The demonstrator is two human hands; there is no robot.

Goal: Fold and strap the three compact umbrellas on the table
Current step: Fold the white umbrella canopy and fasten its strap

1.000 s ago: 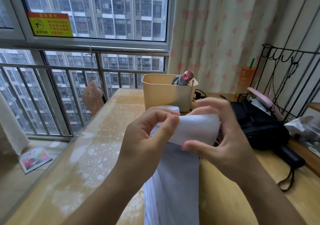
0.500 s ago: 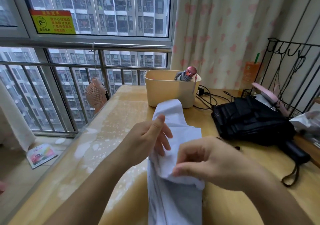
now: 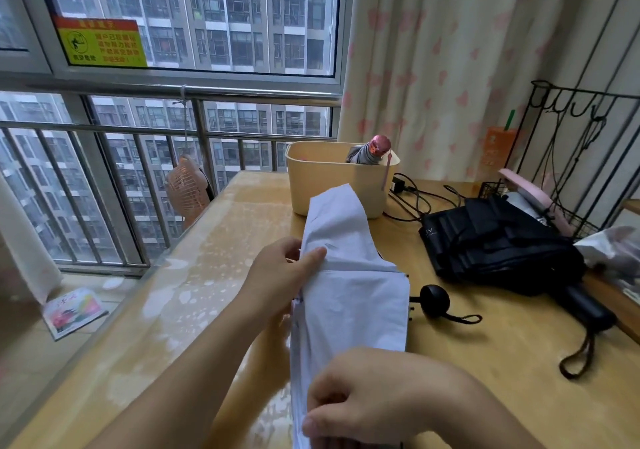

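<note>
A pale lavender compact umbrella (image 3: 349,275) lies lengthwise over the wooden table (image 3: 491,372), its canopy loose. My left hand (image 3: 277,275) pinches the canopy's left edge near the middle, thumb on top. My right hand (image 3: 367,396) grips the lower part of the canopy, close to me. Its black handle (image 3: 433,301) with a wrist loop sticks out on the right. A black umbrella (image 3: 498,244) lies unstrapped at the right. A grey umbrella with a pink handle (image 3: 372,152) stands in the beige bin (image 3: 322,178).
Black cables (image 3: 415,195) run behind the bin. A black wire rack (image 3: 568,157) with a pink item stands at the far right beside crumpled plastic (image 3: 613,251). A window railing (image 3: 138,130) and a small fan (image 3: 188,189) are off the table's left edge.
The lavender umbrella has been lowered from in front of me toward the table. My right hand slid down the canopy toward me; my left hand moved to its left edge.
</note>
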